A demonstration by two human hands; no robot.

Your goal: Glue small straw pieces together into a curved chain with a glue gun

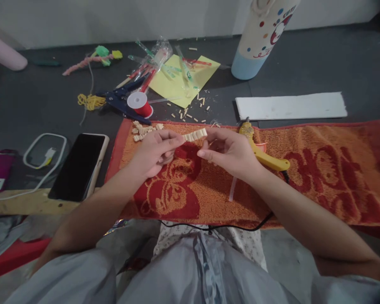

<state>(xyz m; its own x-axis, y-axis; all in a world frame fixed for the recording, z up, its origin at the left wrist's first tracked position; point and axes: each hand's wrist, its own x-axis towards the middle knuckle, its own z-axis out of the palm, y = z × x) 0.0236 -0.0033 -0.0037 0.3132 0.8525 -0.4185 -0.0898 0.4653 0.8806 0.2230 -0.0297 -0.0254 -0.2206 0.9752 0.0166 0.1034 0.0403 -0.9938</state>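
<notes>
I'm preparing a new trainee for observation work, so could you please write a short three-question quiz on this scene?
1. Which hand pinches the row of small pale pieces between thumb and finger?
2. True or false: from the person's viewpoint, the phone lies to the right of the orange towel.
3. Fill in the blank: the lower part of the spotted bottle is coloured ____.

Key:
1. The left hand.
2. False; it lies to the left.
3. Light blue.
</notes>
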